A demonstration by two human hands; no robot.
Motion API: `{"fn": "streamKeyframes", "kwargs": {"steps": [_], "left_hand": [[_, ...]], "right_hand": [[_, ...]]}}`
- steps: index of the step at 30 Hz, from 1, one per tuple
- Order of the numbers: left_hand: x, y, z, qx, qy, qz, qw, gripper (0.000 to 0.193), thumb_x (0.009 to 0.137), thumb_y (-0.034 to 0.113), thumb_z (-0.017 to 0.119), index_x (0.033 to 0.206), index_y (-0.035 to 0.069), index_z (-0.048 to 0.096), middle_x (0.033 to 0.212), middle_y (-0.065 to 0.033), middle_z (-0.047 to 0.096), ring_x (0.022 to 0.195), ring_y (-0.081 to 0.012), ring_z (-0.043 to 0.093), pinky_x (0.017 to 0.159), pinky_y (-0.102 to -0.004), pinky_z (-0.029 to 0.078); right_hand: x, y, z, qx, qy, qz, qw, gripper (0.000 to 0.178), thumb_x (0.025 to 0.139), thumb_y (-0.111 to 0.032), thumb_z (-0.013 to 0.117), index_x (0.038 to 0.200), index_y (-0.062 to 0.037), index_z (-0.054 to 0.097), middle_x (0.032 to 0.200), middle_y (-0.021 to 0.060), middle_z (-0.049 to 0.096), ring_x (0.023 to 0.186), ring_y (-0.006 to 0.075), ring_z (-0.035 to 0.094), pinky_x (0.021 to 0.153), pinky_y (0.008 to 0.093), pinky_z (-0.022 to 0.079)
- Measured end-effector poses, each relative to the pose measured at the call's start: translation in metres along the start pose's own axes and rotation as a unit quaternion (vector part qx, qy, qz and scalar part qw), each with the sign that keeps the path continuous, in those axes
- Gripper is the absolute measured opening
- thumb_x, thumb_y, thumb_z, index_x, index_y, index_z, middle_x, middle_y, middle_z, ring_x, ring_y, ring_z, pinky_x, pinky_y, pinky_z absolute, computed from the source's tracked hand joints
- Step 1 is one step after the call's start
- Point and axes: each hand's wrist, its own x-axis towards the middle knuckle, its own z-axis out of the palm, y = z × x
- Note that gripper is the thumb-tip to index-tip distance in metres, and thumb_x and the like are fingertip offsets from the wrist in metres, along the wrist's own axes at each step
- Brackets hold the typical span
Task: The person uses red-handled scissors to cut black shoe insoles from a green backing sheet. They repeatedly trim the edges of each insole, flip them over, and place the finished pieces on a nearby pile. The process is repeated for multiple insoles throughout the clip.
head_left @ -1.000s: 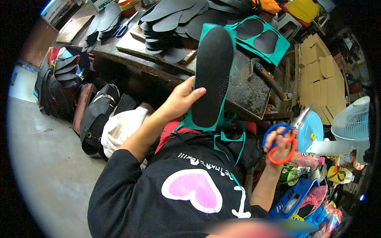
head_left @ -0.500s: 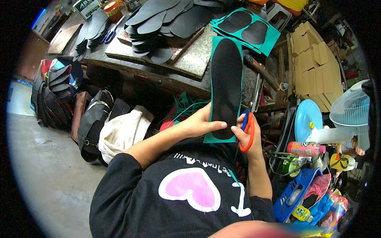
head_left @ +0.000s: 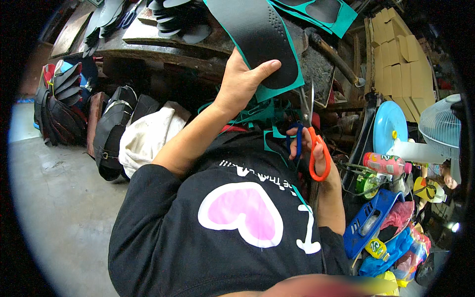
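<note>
My left hand (head_left: 236, 85) grips the heel end of a black shoe insole (head_left: 262, 42), its thumb pressed on top. A thin border of teal sheet (head_left: 277, 89) sticks out around the insole, and its far end runs out of the picture's top. My right hand (head_left: 324, 157) holds scissors (head_left: 312, 132) with one orange and one blue handle loop. Their blades point away from me and stand a little apart, close to the sheet's near right corner. I cannot tell whether they touch it. Teal offcuts (head_left: 269, 141) lie by my lap.
A workbench (head_left: 143, 63) ahead carries stacked black insoles (head_left: 170, 20), a hammer (head_left: 336, 58) and more teal sheets (head_left: 341, 22). At left stand a black bag (head_left: 111, 133) and a white cloth (head_left: 148, 141). Cardboard boxes (head_left: 398, 69), a fan (head_left: 440, 123) and bottles (head_left: 386, 163) crowd the right.
My left hand has carried the insole up and to the left, tilting it. The scissors have come away from beside the insole, lower down, and their blades have parted.
</note>
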Motion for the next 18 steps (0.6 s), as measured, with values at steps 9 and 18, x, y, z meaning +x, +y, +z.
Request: {"fn": "streamKeyframes", "kwargs": {"steps": [9, 18], "left_hand": [[-0.020, 0.004, 0.014, -0.055, -0.008, -0.001, 0.998, 0.043, 0.081, 0.008, 0.071, 0.117, 0.002, 0.049, 0.107, -0.0077, 0.062, 0.098, -0.0166, 0.060, 0.087, -0.0299, 0.049], [-0.024, 0.002, 0.016, -0.111, 0.011, -0.031, 0.993, 0.043, 0.081, 0.010, 0.071, 0.117, 0.002, 0.050, 0.108, -0.0084, 0.062, 0.097, -0.0176, 0.061, 0.087, -0.0307, 0.050]], "right_hand": [[0.004, -0.024, 0.016, 0.050, -0.019, -0.021, 0.998, 0.110, 0.065, -0.092, 0.027, 0.116, 0.0036, 0.048, 0.072, 0.0041, 0.053, 0.067, 0.0121, 0.051, 0.064, 0.0245, 0.039], [0.000, -0.024, 0.018, 0.105, -0.037, 0.019, 0.994, 0.107, 0.057, -0.094, 0.032, 0.102, 0.0010, 0.049, 0.059, 0.0010, 0.049, 0.049, 0.0088, 0.046, 0.047, 0.0199, 0.039]]}}
